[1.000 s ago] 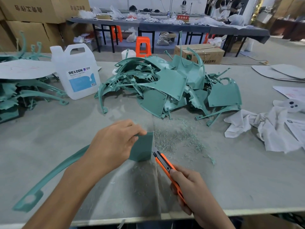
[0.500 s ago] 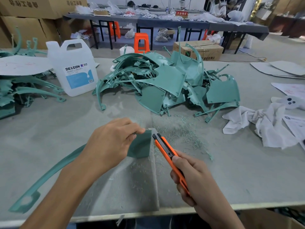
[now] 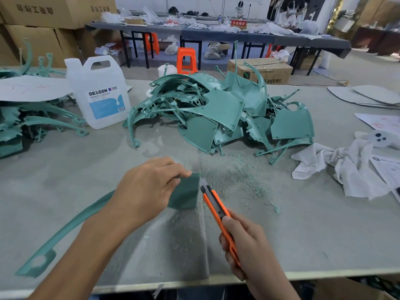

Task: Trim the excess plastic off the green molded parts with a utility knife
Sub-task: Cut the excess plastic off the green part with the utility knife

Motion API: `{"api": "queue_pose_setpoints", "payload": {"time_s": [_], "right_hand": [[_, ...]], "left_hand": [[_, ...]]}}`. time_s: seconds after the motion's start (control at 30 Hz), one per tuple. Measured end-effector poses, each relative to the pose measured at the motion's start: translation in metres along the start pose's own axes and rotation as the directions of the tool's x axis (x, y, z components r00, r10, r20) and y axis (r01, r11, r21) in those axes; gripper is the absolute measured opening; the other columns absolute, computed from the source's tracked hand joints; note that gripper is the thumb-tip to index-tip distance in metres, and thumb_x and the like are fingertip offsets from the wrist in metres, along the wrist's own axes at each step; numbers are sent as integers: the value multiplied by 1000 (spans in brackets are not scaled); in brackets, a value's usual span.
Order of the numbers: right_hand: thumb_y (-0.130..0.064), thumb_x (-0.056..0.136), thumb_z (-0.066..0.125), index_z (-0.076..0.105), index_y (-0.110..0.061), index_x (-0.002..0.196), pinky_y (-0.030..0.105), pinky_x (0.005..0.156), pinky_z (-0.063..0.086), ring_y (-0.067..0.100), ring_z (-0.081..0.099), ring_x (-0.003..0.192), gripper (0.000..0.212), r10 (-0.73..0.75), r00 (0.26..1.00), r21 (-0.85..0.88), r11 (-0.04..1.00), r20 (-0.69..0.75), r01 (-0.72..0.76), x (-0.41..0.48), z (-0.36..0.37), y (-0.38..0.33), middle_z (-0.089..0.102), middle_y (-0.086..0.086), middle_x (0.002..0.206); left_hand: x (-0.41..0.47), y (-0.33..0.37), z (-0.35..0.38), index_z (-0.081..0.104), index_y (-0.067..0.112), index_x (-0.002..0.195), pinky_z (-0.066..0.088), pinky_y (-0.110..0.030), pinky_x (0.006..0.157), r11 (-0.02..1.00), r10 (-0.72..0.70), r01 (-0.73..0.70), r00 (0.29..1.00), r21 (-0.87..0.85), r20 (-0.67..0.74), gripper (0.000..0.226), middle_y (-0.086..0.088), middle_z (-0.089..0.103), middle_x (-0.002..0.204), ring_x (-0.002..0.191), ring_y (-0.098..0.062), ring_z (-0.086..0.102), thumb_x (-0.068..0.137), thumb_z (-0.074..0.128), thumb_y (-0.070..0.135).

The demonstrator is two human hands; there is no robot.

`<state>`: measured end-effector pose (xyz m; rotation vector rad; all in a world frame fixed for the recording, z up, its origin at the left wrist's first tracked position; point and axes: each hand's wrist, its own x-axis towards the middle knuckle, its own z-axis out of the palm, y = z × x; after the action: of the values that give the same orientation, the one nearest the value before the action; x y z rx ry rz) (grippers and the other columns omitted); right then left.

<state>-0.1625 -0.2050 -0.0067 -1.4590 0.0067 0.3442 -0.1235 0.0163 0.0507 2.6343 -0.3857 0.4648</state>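
A long green molded part (image 3: 186, 193) lies on the table in front of me, its curved arm running down to the left. My left hand (image 3: 147, 189) grips its flat upper end, fingers curled over the top edge. My right hand (image 3: 244, 245) grips an orange utility knife (image 3: 216, 208), whose tip sits against the right edge of that flat end. Green plastic shavings (image 3: 236, 178) are scattered just beyond the knife. A big pile of green molded parts (image 3: 216, 113) lies at the table's middle.
A white DEXCON jug (image 3: 99, 94) stands at the back left beside more green parts (image 3: 32, 122) under a grey sheet. White cloths (image 3: 346, 165) and papers lie to the right. The table's front edge (image 3: 324, 272) runs close below my hands.
The knife slid forward along the part's right edge toward its upper corner, then drew back a little. My left hand keeps its hold on the part.
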Motion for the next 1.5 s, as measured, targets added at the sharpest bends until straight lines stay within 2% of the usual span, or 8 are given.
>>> {"api": "queue_pose_setpoints", "payload": {"time_s": [0.23,0.5,0.67,0.8,0.9,1.0,1.3,1.5], "right_hand": [[-27,101,51,74,-39,102,14,36,27,13,36,38,26,-45,998,166,985,-41,52,-1,-17,-20,52,5,63],[-40,89,63,70,-31,94,16,35,28,12,39,39,12,52,965,216,976,-257,5,5,-32,9,50,4,63],[-53,66,79,62,-34,111,22,35,37,15,51,48,52,0,985,244,969,-173,43,9,-20,1,53,1,67],[-52,54,88,59,-46,118,30,56,55,17,70,73,70,-14,997,237,971,-77,32,8,4,8,75,2,96],[-52,54,88,54,-50,121,29,65,58,17,71,79,76,-65,978,237,965,-196,112,6,15,16,75,0,90],[-60,59,83,46,-56,126,30,73,59,15,70,78,77,-187,921,81,971,-341,227,9,16,21,70,-6,84],[-42,86,60,63,-42,111,31,60,57,23,72,74,26,-313,879,-118,950,-359,290,4,-26,28,73,9,87],[-62,74,59,60,-53,112,22,44,45,10,54,44,40,-282,937,-364,911,-204,194,-11,-39,30,67,2,71]], "left_hand": [[-3,-7,-5,66,29,123,40,-30,87,1000,17,-16,999,-3,44,38,17,62,105,99,-15,57,93,64,7],[-17,18,-35,63,33,82,34,-22,94,993,79,-97,970,-69,-229,24,23,58,97,102,-4,47,78,68,10],[-32,36,-30,64,33,82,35,-13,82,965,58,-120,965,-235,-257,39,9,47,101,96,-10,48,70,63,-5],[-47,47,-9,64,31,96,44,-24,77,762,85,-140,989,-632,-118,21,3,59,97,88,-27,60,84,53,18],[-58,47,5,63,29,116,48,-48,88,355,-79,167,986,-920,149,40,-21,64,105,101,-51,58,76,55,34],[-64,58,20,51,50,127,58,-42,85,245,-164,292,952,-924,258,59,-3,69,119,110,-31,67,74,76,46],[-40,24,25,58,48,111,42,-17,58,921,-214,154,967,-358,-135,18,12,60,71,62,-8,55,100,49,36],[-31,-10,61,57,38,137,50,-34,97,982,-170,175,983,-75,69,60,20,60,134,113,-19,64,88,68,6]]}}
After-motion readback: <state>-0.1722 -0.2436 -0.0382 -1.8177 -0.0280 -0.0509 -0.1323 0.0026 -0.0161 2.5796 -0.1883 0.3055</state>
